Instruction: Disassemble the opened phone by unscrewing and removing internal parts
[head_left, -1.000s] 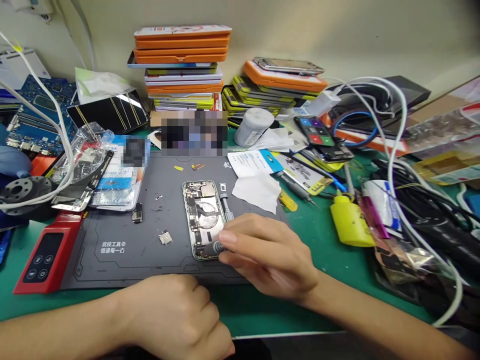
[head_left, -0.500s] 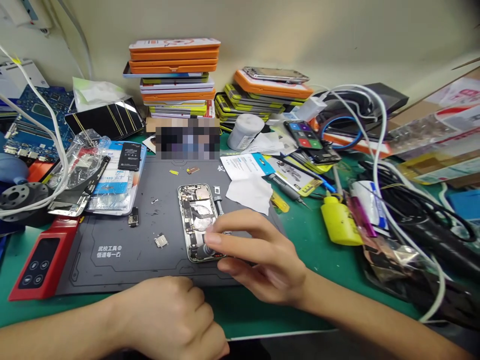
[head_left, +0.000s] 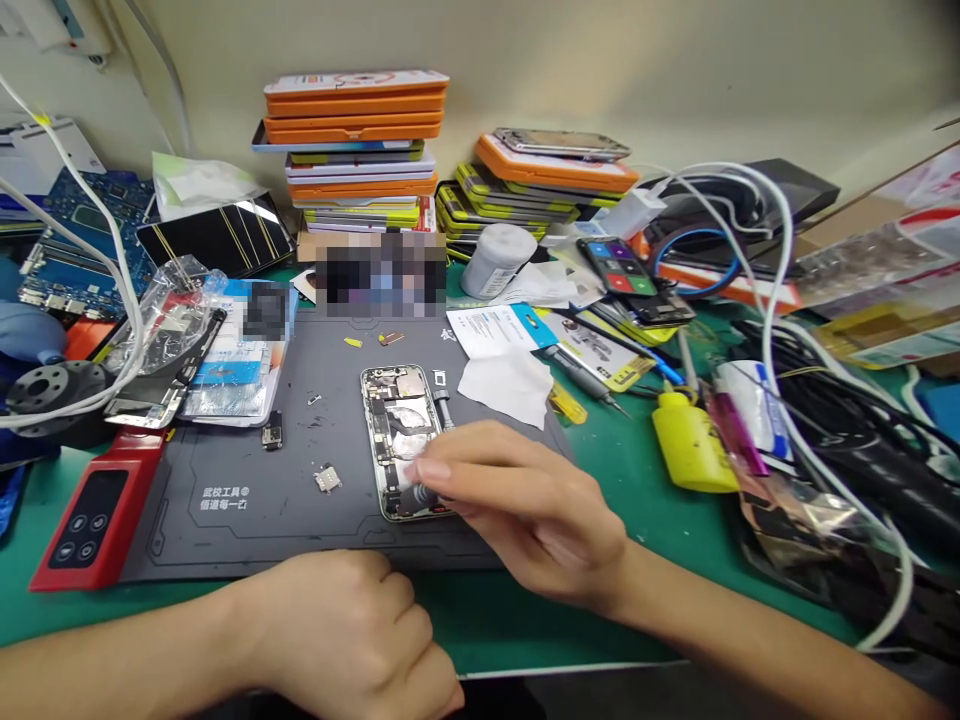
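An opened phone (head_left: 401, 425) lies face down on the grey repair mat (head_left: 247, 500), its inner parts showing. My right hand (head_left: 525, 510) rests over the phone's lower end, fingers pinched on a small screwdriver (head_left: 421, 494) whose tip stands on the phone. My left hand (head_left: 352, 630) lies at the near edge of the mat as a closed fist, and nothing shows in it. A second screwdriver (head_left: 444, 408) lies beside the phone's right edge. Small loose parts (head_left: 328, 479) sit on the mat to the left of the phone.
A red device (head_left: 86, 510) lies at the mat's left edge. Stacks of orange and yellow boxes (head_left: 360, 140) stand at the back. A yellow bottle (head_left: 694, 445), white cables (head_left: 780, 300) and bags crowd the right side. A white cloth (head_left: 506, 385) lies right of the phone.
My right hand's fingers have shifted slightly on the screwdriver while it stays on the phone's lower end. The left fist has not moved. The camera view swayed a little.
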